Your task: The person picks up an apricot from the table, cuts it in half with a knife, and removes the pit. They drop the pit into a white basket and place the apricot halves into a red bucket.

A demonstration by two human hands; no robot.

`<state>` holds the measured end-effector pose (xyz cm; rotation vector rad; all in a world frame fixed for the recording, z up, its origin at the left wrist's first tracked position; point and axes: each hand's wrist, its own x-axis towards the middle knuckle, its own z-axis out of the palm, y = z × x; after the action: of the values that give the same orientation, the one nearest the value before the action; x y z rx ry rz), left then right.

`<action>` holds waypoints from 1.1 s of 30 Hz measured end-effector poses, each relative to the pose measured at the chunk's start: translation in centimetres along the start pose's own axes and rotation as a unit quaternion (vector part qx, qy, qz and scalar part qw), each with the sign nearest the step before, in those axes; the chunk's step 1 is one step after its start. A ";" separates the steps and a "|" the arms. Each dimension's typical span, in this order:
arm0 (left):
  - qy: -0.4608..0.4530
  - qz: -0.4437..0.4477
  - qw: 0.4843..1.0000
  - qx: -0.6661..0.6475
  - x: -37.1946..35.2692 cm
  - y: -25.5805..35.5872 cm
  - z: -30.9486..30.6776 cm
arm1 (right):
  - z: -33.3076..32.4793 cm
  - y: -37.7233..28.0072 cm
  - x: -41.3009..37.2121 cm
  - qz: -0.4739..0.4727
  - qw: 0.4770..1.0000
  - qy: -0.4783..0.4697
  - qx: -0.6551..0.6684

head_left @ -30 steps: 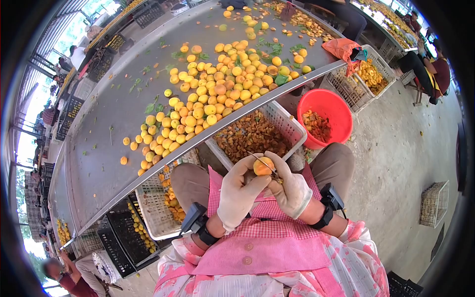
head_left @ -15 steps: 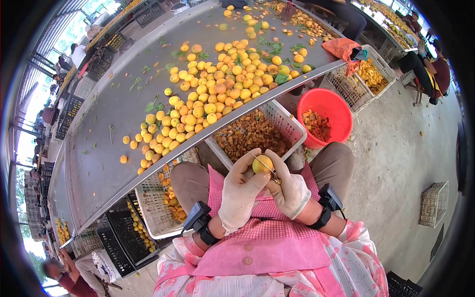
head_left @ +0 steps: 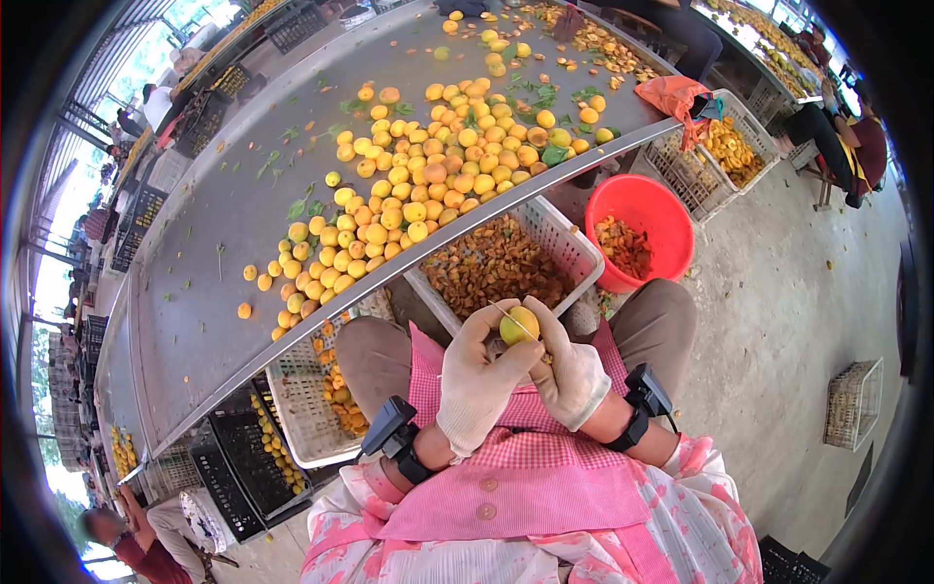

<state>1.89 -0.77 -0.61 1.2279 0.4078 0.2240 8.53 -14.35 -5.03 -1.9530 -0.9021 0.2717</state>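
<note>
Both my hands wear pale gloves and meet above my lap. My left hand is closed on a yellow-green apricot, fingers around its left side. My right hand is closed at the apricot's right side, gripping a thin knife whose narrow blade lies across the fruit. Its handle is mostly hidden by the fingers. Just beyond my hands, a white crate holds many brownish apricot pieces. A heap of whole apricots lies on the metal table in front of me.
A red bucket with fruit pieces stands right of the crate. Another white crate and a black crate are at the left. An orange cloth hangs over the table's right corner. Other people sit farther off.
My hands and the apricot have shifted very slightly, with the fruit turned a little against the blade. The grip of both hands is much the same.
</note>
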 end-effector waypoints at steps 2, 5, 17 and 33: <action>0.002 0.007 0.998 0.067 0.1 0.1 -0.3 | 0.0 0.0 -0.1 -0.004 1.000 -0.001 0.000; -0.016 0.034 0.988 0.150 0.4 -0.2 -0.6 | -0.4 -0.5 -0.2 0.000 1.000 0.003 -0.007; -0.064 0.019 0.987 0.147 0.4 0.0 -1.4 | 0.9 -0.4 -0.7 0.014 0.994 0.010 0.107; -0.063 -0.030 0.991 0.117 0.1 -0.6 -2.3 | 0.9 -1.0 -0.6 0.036 0.994 0.035 0.094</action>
<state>1.04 1.07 -1.79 1.4500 0.3680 0.0466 7.21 -13.87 -4.81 -1.8115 -0.7340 0.3159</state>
